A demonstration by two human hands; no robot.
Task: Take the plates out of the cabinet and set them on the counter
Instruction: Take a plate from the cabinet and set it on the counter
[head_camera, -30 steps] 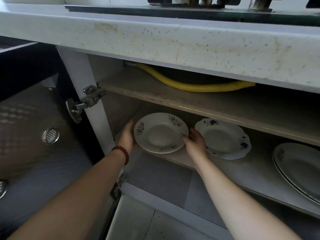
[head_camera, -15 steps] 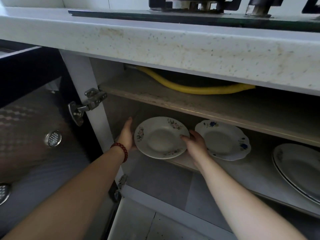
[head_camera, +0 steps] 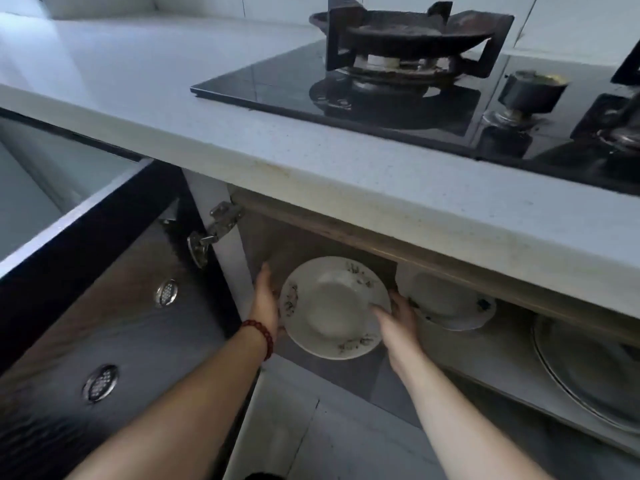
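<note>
**Floral plate** point(head_camera: 332, 306): white, tilted, in the cabinet mouth below the tabletop point(head_camera: 346, 174) front edge. Near rim sits out past the front of the shelf point(head_camera: 485, 351).
**Left grip** point(head_camera: 265, 299): uncurled, fingers straight and flat against the rim at 9 o'clock. Red bead bracelet point(head_camera: 259, 337) at the wrist.
**Right grip** point(head_camera: 398, 318): grasping the rim at 4 o'clock, thumb over the upper face.
**Edges:**
- Upper shelf edge point(head_camera: 346, 233) and tabletop overhang close at 12 o'clock.
- White post with hinge point(head_camera: 214, 230) just beside the left grip.
- Open cabinet door point(head_camera: 104, 306) beyond, at 9 o'clock.
- Open room toward 6 o'clock, over the floor.

**Around:**
- Blue-patterned plate point(head_camera: 446, 303) on the shelf at 3 o'clock, just beside the right grip.
- Large plate point(head_camera: 588, 375) at 4 o'clock, well apart.
- Black hob point(head_camera: 346, 95) with burner point(head_camera: 408, 39) on the tabletop at 12 to 1 o'clock.
</note>
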